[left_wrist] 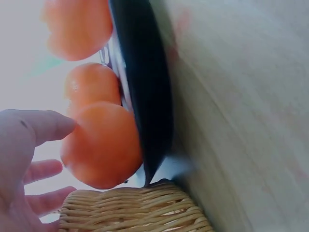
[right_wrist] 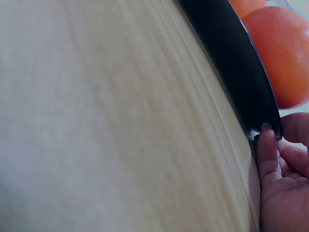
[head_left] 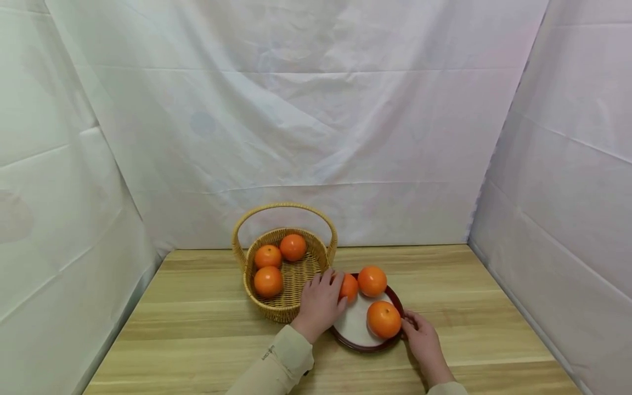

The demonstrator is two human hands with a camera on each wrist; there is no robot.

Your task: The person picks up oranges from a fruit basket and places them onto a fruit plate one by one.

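A round tray with a dark red rim and pale base holds three oranges. My left hand reaches over the basket's edge to the leftmost orange on it; in the left wrist view the thumb is right at that orange, the fingers spread below. My right hand pinches the tray's right rim, thumb and fingers on either side of the dark wall in the right wrist view. The other two oranges sit at the back and front right.
A wicker basket with a tall arched handle stands against the tray's left side. Three oranges lie in its left and back part. The wooden table is bordered by white cloth behind and at both sides.
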